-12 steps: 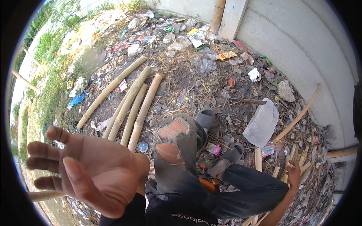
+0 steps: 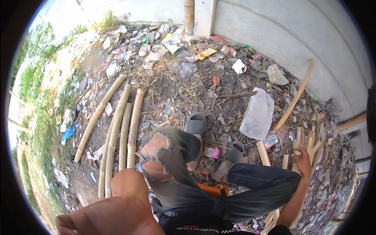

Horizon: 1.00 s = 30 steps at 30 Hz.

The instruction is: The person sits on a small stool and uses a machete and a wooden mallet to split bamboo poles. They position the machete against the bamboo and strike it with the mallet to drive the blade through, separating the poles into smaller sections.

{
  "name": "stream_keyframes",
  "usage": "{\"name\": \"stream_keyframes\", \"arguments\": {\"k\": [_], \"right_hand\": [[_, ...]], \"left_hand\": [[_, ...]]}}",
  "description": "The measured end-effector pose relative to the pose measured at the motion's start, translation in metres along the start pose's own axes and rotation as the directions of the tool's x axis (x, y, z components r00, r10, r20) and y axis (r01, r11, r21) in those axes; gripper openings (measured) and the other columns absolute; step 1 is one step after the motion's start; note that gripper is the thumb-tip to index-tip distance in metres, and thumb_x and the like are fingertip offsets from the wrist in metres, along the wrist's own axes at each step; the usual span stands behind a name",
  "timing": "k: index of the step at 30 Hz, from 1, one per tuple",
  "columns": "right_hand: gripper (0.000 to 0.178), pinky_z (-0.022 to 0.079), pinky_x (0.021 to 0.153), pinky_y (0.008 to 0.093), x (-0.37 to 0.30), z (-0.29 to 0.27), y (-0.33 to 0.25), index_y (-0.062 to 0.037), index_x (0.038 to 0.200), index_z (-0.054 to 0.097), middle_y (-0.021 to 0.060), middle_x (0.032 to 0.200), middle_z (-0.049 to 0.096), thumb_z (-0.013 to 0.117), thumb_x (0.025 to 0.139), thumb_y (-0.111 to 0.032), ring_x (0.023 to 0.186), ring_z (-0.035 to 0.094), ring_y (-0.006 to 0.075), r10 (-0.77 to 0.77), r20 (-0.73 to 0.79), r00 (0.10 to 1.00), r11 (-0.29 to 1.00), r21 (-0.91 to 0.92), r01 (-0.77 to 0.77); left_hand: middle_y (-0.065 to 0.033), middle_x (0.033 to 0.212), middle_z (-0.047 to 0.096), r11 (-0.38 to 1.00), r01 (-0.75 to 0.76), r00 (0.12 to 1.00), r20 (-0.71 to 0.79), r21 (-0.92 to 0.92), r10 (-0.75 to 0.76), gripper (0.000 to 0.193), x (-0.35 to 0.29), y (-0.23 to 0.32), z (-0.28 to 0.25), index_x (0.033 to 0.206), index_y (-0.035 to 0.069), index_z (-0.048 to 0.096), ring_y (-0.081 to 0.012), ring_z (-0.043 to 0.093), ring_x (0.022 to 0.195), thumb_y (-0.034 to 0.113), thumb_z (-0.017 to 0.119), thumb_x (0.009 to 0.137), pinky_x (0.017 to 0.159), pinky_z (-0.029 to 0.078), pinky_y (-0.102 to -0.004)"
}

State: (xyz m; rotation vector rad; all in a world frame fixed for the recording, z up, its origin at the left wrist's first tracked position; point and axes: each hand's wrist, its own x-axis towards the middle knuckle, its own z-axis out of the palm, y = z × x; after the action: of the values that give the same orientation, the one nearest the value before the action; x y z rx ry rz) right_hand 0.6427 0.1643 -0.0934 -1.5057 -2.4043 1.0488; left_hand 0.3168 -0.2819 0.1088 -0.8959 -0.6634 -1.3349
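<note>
My left hand (image 2: 105,217) is close to the camera at the lower left, bent at the wrist. Its fingers are mostly hidden, and nothing shows in it. Several round bamboo poles (image 2: 133,125) lie on the ground beyond that wrist. On the right, my right hand (image 2: 303,163) hangs beside my knee with loosely curved fingers, apparently holding nothing. Split bamboo strips (image 2: 311,145) lie next to it. In front stands a pale stone block (image 2: 256,115), with a long dark blade-like piece (image 2: 237,95) reaching its upper edge.
My slippered feet (image 2: 196,123) rest on dirt strewn with litter and dry straw. A curved wooden stick (image 2: 294,96) leans by the grey concrete wall (image 2: 282,35). A rough rock (image 2: 277,74) lies near the wall. An orange object (image 2: 213,192) shows beneath my legs.
My left hand has dropped toward the lower edge and turned from open palm to bent wrist. The view has shifted, moving the scene leftward. My right hand stays by the strips.
</note>
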Motion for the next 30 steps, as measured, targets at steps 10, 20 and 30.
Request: {"name": "stream_keyframes", "arguments": {"k": [10,20,30], "right_hand": [[0.032,0.055,0.071,0.0326,-0.011,-0.004,0.003,-0.0006,0.118,0.064,0.0118,0.115,0.062,0.072,0.089,-0.008,0.081,0.066,0.0182,0.026,-0.006,1.0,1.0,-0.014,-0.026],[0.032,0.055,0.073,0.0348,-0.003,0.0,0.005,-0.0011,0.117,0.065,0.0143,0.117,0.062,0.074,0.087,-0.008,0.084,0.067,0.021,-0.034,-0.001,0.999,0.998,-0.059,0.034],[0.033,0.055,0.079,0.0359,0.0,0.001,0.004,-0.0017,0.117,0.066,0.0153,0.119,0.063,0.075,0.086,-0.01,0.087,0.067,0.0232,-0.086,-0.009,0.996,0.986,-0.141,0.083]], "left_hand": [[-0.0103,0.133,0.057,-0.293,0.768,-0.033,-0.422,0.569,-0.906,0.049,-0.207,-0.048,-0.339,0.138,0.005,0.049,-0.0188,0.056,0.119,0.029,0.063,0.098,0.096,0.044,-0.0367],[-0.0065,0.111,0.061,-0.342,0.788,-0.495,-0.857,-0.512,0.143,0.082,-0.3,0.13,-0.604,0.137,0.019,0.055,-0.0192,0.061,0.094,0.081,0.052,0.083,0.073,0.046,-0.0355],[-0.0075,0.117,0.061,-0.248,0.841,-0.471,-0.876,-0.48,0.099,0.066,-0.268,0.1,-0.614,0.128,0.015,0.063,-0.0266,0.058,0.107,0.061,0.068,0.079,0.084,0.048,-0.0446]]}}
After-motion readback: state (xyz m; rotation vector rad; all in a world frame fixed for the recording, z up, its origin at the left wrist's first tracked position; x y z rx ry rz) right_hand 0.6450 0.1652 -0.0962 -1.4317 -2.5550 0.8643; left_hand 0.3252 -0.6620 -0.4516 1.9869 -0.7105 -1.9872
